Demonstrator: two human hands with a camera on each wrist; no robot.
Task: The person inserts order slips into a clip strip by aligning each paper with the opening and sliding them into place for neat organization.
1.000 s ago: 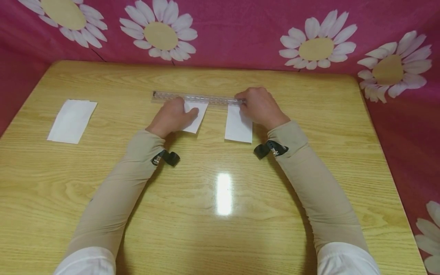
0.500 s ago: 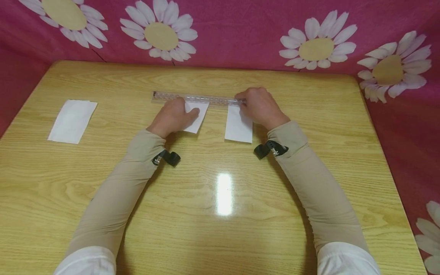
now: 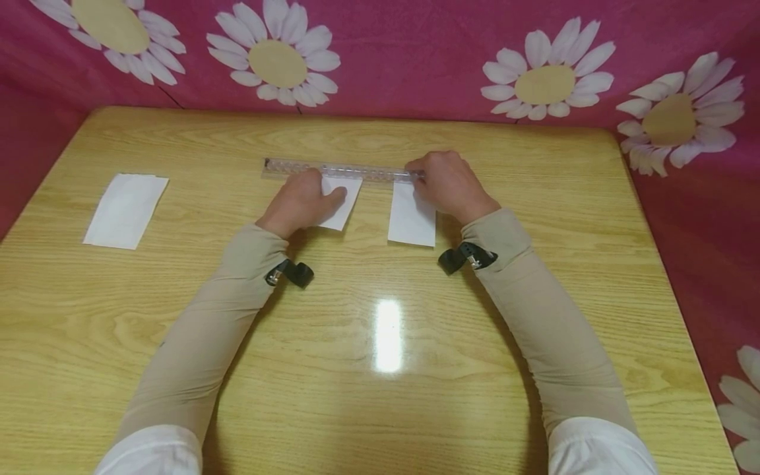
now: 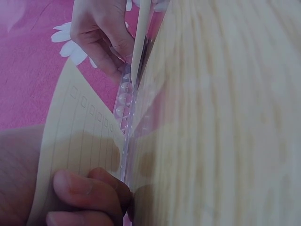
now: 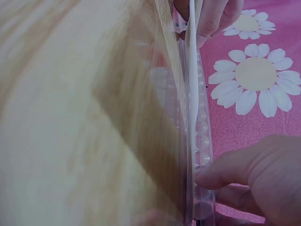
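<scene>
A pink cloth (image 3: 410, 66) printed with large white daisies borders the wooden table (image 3: 332, 409) at the back and sides. Two tan sleeves (image 3: 190, 343) reach forward over it. The left hand (image 3: 301, 204) and right hand (image 3: 452, 185) are well apart, fingers curled. Some white paper (image 3: 126, 211) lies far to the left. A clear plastic strip (image 3: 375, 173) with round bumps runs crosswise near the back edge, spanning the gap between the hands. The right hand grips its right end; the left hand's fingertips are at its near edge, left of the middle. The left sheet (image 3: 337, 215) is pinched between thumb and fingers; its underside shows ruled lines and small squares. The right sheet (image 3: 410, 221) extends from the strip beside the right hand; whether that hand holds it too, I cannot tell.
</scene>
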